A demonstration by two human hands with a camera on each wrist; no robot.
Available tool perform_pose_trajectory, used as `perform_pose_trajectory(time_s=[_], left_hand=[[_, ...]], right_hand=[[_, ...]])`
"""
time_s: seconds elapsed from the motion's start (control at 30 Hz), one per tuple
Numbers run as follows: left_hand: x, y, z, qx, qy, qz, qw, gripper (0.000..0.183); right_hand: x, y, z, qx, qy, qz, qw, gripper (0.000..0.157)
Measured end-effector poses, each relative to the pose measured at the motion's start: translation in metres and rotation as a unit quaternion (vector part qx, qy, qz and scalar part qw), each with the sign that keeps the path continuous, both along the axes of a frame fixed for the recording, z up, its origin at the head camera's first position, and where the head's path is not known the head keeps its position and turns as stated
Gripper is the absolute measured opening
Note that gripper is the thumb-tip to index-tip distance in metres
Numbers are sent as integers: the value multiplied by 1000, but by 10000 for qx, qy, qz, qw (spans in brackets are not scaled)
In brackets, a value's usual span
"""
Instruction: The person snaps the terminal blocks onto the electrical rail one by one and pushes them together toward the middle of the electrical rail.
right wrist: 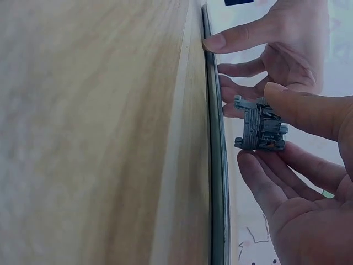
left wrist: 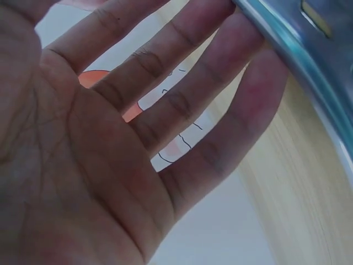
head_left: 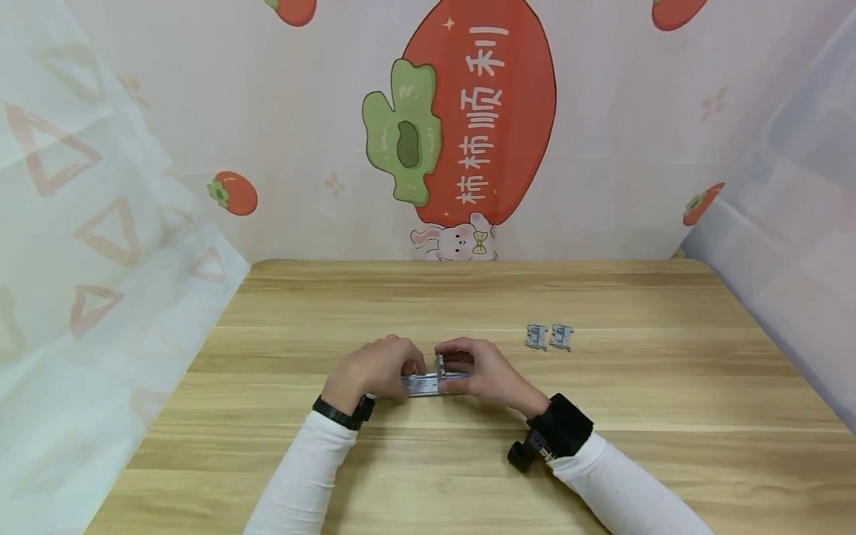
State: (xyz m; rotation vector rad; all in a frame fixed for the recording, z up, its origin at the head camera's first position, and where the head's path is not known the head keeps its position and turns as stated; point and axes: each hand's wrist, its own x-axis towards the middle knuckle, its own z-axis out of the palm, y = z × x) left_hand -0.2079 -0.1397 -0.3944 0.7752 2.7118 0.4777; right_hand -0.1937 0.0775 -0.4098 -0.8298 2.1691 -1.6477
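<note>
A slotted metal DIN rail (head_left: 423, 386) lies lengthwise across the middle of the wooden table. My left hand (head_left: 377, 368) pinches it near its left part, thumb on the near edge and fingers at the far edge; the left wrist view has those fingertips against the shiny rail (left wrist: 317, 66). Between thumb and fingers, my right hand (head_left: 495, 377) holds a small grey terminal block (right wrist: 259, 126) upright. In the right wrist view, the block's two clip feet face the rail (right wrist: 218, 182), with a gap between them.
Two more grey terminal blocks lie side by side beyond the right hand, the left one (head_left: 536, 336) and the right one (head_left: 561, 337). A printed cloth (head_left: 321, 111) hangs behind the table's far edge, and further cloths flank both sides.
</note>
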Motion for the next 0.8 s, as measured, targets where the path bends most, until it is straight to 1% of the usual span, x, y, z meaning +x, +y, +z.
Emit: perform_pose_trajectory(time_s=[0.2,0.4,0.63,0.8], left_hand=[[-1,1,-1,109,-52,-44,9999,37],[-3,2,-1,219,-62,-168,9996,35],[-4,4,-1,359,-41,-292,9989,32],[-3,2,-2,361,-120,-216,9990,35]], right_hand=[[2,-1,3,59,35,-4,10000,52],[3,-3,5,152,99,-16,9998,51],[3,-4,4,90,171,6,9998,52],[2,-4,2,93,123,37,9999,53]])
